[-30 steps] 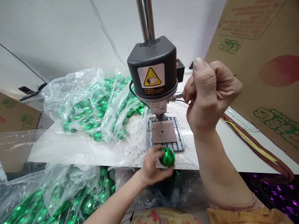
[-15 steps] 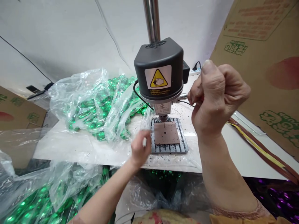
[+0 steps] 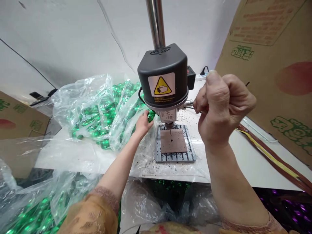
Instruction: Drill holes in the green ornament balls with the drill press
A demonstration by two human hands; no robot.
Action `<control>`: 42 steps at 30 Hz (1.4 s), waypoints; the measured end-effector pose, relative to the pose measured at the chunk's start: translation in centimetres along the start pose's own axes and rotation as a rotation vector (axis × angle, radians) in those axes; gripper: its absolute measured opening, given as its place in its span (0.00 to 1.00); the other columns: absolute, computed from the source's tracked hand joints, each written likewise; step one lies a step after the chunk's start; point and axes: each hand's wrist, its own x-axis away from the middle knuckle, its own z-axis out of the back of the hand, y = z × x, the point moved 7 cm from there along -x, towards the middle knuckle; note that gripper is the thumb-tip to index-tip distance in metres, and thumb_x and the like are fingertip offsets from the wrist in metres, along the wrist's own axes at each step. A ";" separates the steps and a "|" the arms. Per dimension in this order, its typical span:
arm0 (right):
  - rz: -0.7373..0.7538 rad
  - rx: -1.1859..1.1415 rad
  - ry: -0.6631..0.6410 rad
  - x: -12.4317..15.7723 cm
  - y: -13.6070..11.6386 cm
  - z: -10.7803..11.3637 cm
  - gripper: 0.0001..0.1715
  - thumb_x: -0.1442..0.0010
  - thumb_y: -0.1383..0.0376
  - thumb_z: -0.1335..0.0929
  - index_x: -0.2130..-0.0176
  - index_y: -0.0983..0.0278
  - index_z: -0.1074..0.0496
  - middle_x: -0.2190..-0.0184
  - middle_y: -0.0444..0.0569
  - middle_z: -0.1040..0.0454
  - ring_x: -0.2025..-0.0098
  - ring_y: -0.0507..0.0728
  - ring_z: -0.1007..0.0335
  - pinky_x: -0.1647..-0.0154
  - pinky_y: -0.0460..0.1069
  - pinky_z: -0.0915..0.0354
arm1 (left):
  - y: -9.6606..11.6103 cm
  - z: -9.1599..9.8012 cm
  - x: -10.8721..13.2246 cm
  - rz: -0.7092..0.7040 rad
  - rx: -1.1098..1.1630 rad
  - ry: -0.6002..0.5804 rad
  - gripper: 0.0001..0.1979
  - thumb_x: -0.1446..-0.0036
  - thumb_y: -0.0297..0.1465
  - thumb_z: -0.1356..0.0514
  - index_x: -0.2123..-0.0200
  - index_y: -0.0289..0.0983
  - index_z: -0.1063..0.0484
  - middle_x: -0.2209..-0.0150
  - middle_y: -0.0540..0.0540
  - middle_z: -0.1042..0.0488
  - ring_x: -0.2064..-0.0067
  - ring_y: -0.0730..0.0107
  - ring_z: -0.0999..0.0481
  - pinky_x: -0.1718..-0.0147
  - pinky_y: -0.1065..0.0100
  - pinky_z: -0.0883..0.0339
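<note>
A small black drill press (image 3: pixel 162 78) with a yellow warning label stands on the table, its thin bit above a brown board (image 3: pixel 168 146) with a dark hole. The board lies on the slotted metal base (image 3: pixel 175 158). My right hand (image 3: pixel 219 107) is closed in a fist around the end of the feed lever (image 3: pixel 189 103) on the press's right side. My left hand (image 3: pixel 143 124) reaches to the pile left of the press, thumb and fingers around a shiny green ball (image 3: pixel 151 115). Part of that ball is hidden by the fingers.
Shiny green balls (image 3: pixel 104 112) lie under clear plastic film (image 3: pixel 81 86) at the left. Below the table edge are more green balls (image 3: pixel 31 211) in plastic. Cardboard boxes (image 3: pixel 265 74) flank the table. Brown and yellow strips (image 3: pixel 268 154) lie on the right; dark shavings surround the base.
My left hand has moved from beside the base up and back to the green pile and now has a green ball in its fingers. My right hand stays on the lever.
</note>
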 end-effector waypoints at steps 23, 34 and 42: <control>0.042 0.079 -0.047 0.5 0.1 0.0 0.26 0.33 0.58 0.35 0.77 0.59 0.51 0.84 0.40 0.49 0.83 0.50 0.52 0.80 0.52 0.48 | 2.9 -5.3 10.6 0.183 0.917 -0.175 0.27 0.46 0.49 0.31 0.52 0.40 0.33 0.57 0.45 0.21 0.55 0.64 0.22 0.53 0.61 0.28; 0.015 0.101 -0.043 0.7 0.4 0.2 0.25 0.33 0.56 0.36 0.77 0.59 0.48 0.83 0.41 0.48 0.81 0.52 0.48 0.77 0.52 0.46 | 4.1 -5.8 11.2 -0.004 0.727 -0.211 0.26 0.47 0.41 0.28 0.49 0.40 0.32 0.48 0.42 0.26 0.45 0.57 0.26 0.43 0.57 0.34; 0.032 0.116 -0.060 0.6 0.1 0.0 0.26 0.33 0.56 0.36 0.77 0.59 0.50 0.84 0.40 0.50 0.82 0.50 0.52 0.80 0.52 0.48 | 4.5 -6.1 11.7 0.015 0.763 -0.247 0.27 0.46 0.40 0.29 0.47 0.40 0.35 0.49 0.43 0.26 0.46 0.58 0.25 0.44 0.56 0.32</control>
